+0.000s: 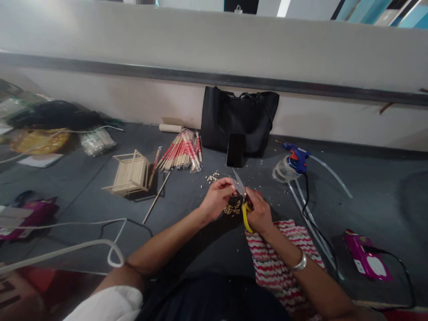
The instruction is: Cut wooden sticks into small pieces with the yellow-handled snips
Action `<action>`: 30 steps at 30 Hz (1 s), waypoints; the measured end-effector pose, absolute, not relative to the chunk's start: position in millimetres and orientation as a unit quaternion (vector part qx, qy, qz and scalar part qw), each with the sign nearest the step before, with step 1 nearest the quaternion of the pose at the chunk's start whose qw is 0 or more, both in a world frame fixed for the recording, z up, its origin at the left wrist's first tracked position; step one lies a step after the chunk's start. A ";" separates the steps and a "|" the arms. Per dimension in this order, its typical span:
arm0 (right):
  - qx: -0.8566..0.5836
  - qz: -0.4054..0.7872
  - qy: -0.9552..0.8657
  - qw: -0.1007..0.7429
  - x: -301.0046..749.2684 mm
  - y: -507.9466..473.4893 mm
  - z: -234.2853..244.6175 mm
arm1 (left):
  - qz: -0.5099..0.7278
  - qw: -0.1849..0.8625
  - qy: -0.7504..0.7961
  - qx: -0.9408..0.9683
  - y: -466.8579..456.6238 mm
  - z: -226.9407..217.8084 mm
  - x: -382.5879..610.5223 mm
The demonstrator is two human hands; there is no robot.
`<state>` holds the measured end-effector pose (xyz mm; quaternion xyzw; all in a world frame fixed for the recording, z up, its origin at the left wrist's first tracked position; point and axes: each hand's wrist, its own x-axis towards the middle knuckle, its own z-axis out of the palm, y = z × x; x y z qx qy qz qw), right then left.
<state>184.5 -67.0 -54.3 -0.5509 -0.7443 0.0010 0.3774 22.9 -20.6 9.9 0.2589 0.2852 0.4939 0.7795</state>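
Observation:
My right hand [259, 211] is closed round a pair of scissors [246, 216] with a yellow handle. Their blades point up and away from me and stand apart. My left hand [217, 198] has its thumb and fingers pinched close beside the blades; whatever sits in the pinch is too small to make out. Tiny pale cut pieces [232, 208] lie in a heap below my hands. More small pieces [212, 178] are scattered just beyond my left hand. A bundle of chopsticks [179, 151] in red-printed wrappers lies farther off to the left.
A small stick-built frame [129, 174] stands left, near a loose stick [156, 197]. A phone [235, 150] leans on a black bag [239, 118]. To the right are a blue glue gun [296, 157], a magenta box [368, 258] with a cable, and striped cloth [277, 267].

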 end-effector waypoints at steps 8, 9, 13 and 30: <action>-0.568 0.006 -0.734 0.372 186.1 -62.8 -55.1 | 0.492 0.762 0.299 0.296 -22.4 9.4 24.3; -0.567 0.005 -0.734 0.375 186.3 -62.4 -54.2 | 0.493 0.756 0.301 0.309 -22.8 9.9 24.3; -0.553 -0.004 -0.734 0.393 185.4 -63.1 -48.1 | 0.500 0.724 0.310 0.361 -23.5 11.5 23.6; -0.561 0.084 -0.727 0.387 184.8 -67.3 -41.7 | 0.489 0.703 0.332 0.395 -22.2 6.5 21.0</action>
